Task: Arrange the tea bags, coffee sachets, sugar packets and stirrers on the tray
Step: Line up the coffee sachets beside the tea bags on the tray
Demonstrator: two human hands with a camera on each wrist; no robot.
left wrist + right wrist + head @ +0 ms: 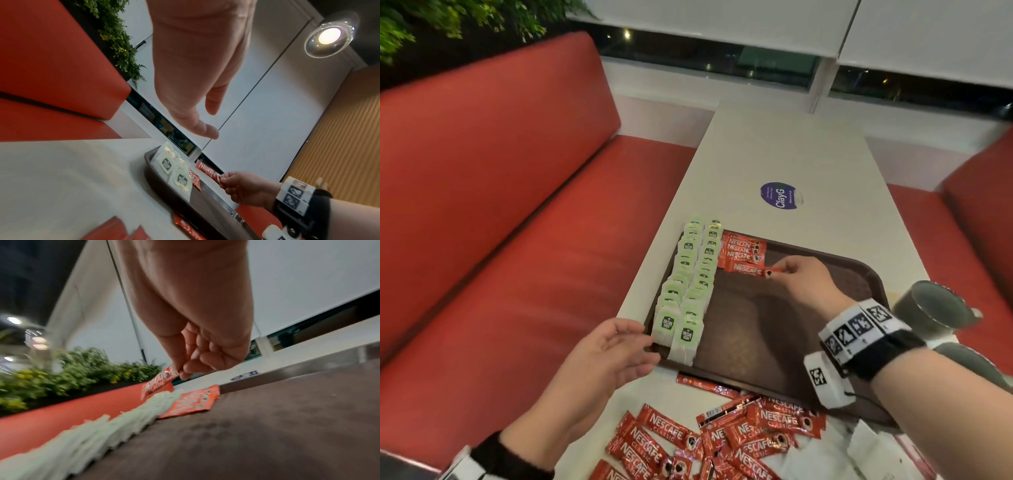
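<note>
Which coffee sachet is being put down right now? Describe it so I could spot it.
Find the brown tray, then the red sachet stack beside the green tea bags. It is the nearest sachet, the only one pinched at its end by the right hand.

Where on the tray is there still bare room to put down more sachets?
The tray is bare right of the tea bags and near of the coffee sachets, below the right hand. Its left edge and far-left corner are crowded.
</note>
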